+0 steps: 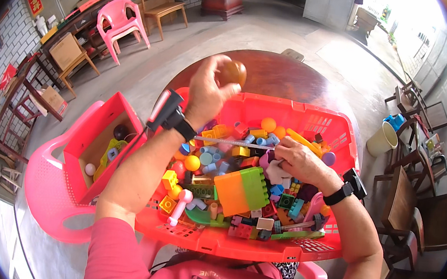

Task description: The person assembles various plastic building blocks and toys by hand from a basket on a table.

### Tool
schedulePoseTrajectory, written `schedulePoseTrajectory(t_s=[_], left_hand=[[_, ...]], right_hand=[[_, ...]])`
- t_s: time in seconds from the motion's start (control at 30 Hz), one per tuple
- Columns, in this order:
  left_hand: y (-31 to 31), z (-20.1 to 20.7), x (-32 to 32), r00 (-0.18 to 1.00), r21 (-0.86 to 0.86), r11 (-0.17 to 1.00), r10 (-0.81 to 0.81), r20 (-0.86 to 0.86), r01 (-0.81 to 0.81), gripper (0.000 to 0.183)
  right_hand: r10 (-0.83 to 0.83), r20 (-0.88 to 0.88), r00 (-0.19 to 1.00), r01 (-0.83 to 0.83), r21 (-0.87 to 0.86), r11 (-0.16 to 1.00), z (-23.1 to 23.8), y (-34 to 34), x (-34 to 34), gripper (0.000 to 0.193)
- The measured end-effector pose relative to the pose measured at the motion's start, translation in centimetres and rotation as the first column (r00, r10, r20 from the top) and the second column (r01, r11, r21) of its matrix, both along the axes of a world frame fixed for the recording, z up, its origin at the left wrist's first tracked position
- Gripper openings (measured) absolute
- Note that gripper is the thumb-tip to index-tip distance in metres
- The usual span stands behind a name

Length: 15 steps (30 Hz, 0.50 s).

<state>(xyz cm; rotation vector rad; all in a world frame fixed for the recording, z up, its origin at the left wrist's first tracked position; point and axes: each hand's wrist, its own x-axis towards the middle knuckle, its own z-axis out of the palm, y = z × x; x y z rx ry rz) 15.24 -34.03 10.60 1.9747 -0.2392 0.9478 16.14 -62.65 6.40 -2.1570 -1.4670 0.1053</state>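
Note:
Raised above the far left side of the red plastic basket (pixel 271 104), my left hand (pixel 209 90) is closed around a round, shiny brown ball (pixel 234 73). My right hand (pixel 306 164) is down among the toys at the basket's right, with its fingers closed at a pale pinkish-grey piece (pixel 277 172); exactly what they grip is partly hidden. A thin grey strip (pixel 234 142) stretches across the toys from below my left wrist toward my right fingers. Near the basket's middle lies an orange-and-green block piece (pixel 242 190). Yellow balls (pixel 192 163), a pink toy hammer (pixel 179 208) and many building blocks surround it.
The basket stands in front of a round brown table (pixel 274 71). At its left, a red box (pixel 78 151) with a few balls rests on a pink chair (pixel 46 197). Wooden chairs (pixel 399 204) and a cream bucket (pixel 382 140) are at the right.

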Motion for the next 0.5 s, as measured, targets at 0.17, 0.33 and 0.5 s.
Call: schedulePoseTrajectory(t_s=[0.17, 0.33, 0.5], left_hand=[[8.1, 0.0, -0.8, 0.965, 0.094, 0.984, 0.169, -0.201, -0.153, 0.049], [19.4, -3.4, -7.6, 0.783, 0.204, 0.858, 0.514, -0.350, -0.472, 0.068], [27.2, -9.6, -17.2, 0.382, 0.534, 0.580, 0.812, -0.441, -0.616, 0.059]], right_hand=[[-0.006, 0.063, 0.998, 0.002, 0.059, 0.998, 0.4, 0.2, 0.0, 0.014], [-0.048, -0.004, 0.999, 0.048, 0.083, 0.995, 1.1, 0.4, -0.6, 0.021], [0.046, 0.023, 0.999, -0.046, 0.024, 0.999, 1.4, 0.9, -1.6, 0.022]])
